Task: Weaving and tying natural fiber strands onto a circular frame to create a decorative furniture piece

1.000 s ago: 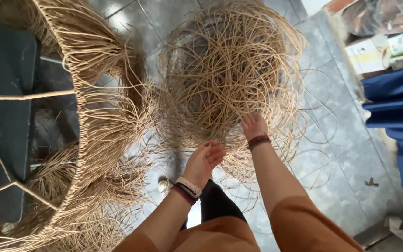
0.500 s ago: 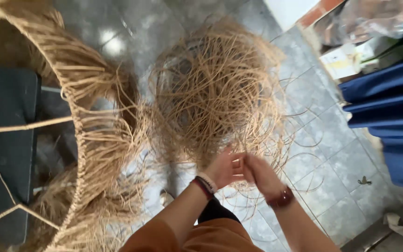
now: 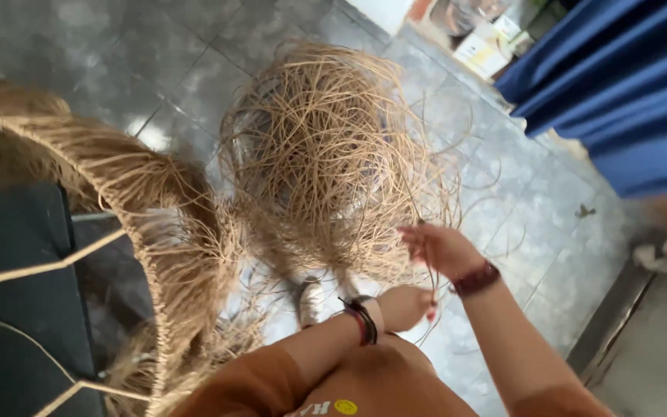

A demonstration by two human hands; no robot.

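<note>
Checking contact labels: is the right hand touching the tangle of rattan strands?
Touching. The head view shows the right hand pinching loose strands that trail from the rattan tangle.

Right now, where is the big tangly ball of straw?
The tangled strand bundle sits mid-picture on the grey tiled floor, right of the woven frame, just beyond both hands.

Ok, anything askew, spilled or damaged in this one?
Nothing damaged or spilled that I can tell. The tangled rattan bundle sprawls loose on the tile floor, stray strands curling outward. The right hand and left hand pinch single strands beside the half-woven frame.
</note>
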